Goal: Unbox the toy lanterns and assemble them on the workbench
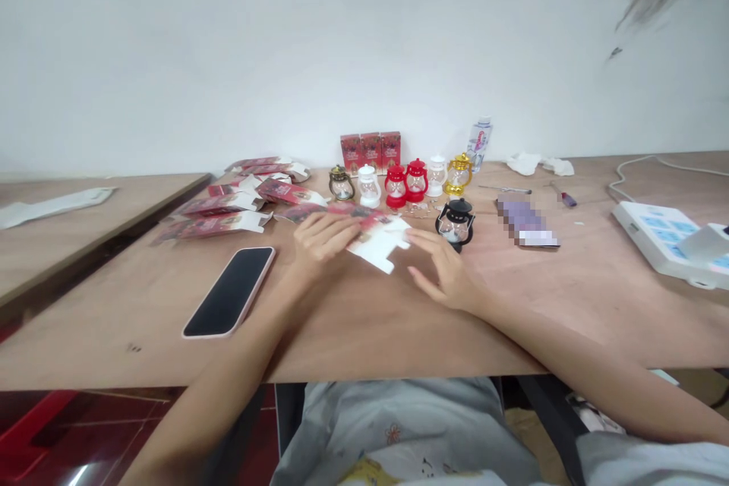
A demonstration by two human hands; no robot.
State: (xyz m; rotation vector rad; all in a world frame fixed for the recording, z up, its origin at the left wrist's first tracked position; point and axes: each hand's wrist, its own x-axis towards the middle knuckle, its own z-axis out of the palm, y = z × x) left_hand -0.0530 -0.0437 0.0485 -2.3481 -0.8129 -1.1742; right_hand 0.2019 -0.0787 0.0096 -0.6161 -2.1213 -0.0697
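Observation:
My left hand (324, 238) is closed on the edge of a flattened red-and-white carton (373, 247), whose white notched flaps point toward me and to the right. My right hand (445, 271) has its fingers and thumb spread, the fingertips at the carton's right edge; whether they press on it I cannot tell. Just beyond that hand stands a black mini lantern (454, 223). Behind the carton is a row of small lanterns: a bronze one (341, 184), a white one (369, 187), a red one (396, 187) and a gold one (458, 175) among them.
Flattened cartons (219, 224) lie piled at the left. Three upright red boxes (370, 153) and a bottle (479, 143) stand by the wall. A phone (231, 292) lies left, another, blurred phone (527, 222) right. A white power strip (666, 243) with a cable is far right.

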